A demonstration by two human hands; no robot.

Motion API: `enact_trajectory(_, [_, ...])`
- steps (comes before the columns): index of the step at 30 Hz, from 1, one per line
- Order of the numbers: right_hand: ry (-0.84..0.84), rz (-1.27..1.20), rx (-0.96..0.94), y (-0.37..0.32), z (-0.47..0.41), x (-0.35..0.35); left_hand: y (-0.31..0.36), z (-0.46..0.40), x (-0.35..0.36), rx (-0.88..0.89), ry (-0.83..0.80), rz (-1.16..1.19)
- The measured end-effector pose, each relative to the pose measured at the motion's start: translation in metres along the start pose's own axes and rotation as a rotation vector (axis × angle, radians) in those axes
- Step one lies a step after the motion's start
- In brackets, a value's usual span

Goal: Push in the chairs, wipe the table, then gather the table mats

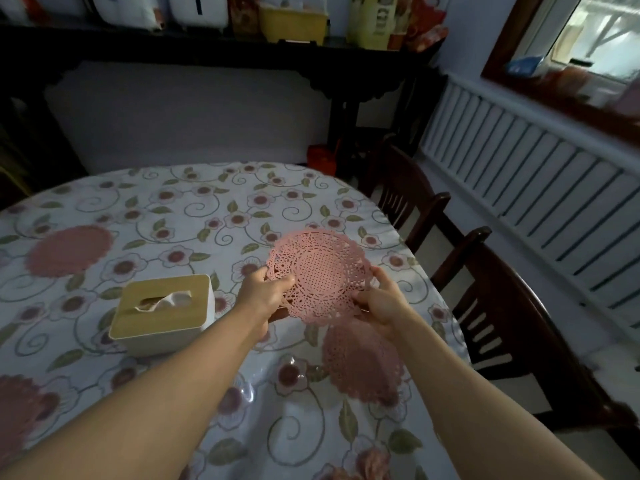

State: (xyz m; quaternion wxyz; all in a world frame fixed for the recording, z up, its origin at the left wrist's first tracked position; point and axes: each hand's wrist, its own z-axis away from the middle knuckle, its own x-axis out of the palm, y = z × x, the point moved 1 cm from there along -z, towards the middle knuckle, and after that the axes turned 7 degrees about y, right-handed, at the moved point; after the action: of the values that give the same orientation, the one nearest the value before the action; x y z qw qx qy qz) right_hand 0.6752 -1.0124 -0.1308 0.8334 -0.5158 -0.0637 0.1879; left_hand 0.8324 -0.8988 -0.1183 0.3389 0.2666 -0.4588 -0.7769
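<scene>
A person holds a pink lace-patterned table mat (322, 275) above the oval table (242, 188), gathering mats from its flower-printed cover. The left hand (266, 289) pinches the mat's left edge, thumb on top and fingers curled beneath; the right hand (379, 303) grips the near right edge the same way, so both hands are closed on the one mat, which hangs slightly raised and tilted toward the camera. It may be more than one mat stacked together; the edges do not show clearly.

Three more pink mats lie flat on the cover: one (362, 363) just under the right forearm, one (69, 251) at the far left, and one (20, 410) at the near left edge. A tissue box (162, 315) with a wooden lid stands just left of the left hand.

To gather well, the held mat should probably pass to one hand, freeing the other to lift the nearest mat and stack it squarely. Thin lace edges could fold or snag if dragged, so lifting looks safer.

Two dark wooden chairs (502, 306) stand at the table's right side.
</scene>
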Motion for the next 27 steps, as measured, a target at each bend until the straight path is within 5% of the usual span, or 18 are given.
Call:
enact_trajectory(17, [0.101,0.039,0.063,-0.039,-0.285,0.026,0.031,-0.16,0.081,-0.093,0.194,-0.019])
enact_trajectory(27, [0.094,0.18,0.063,-0.033,-0.356,0.065,0.022,-0.205,0.095,-0.133,0.191,-0.072])
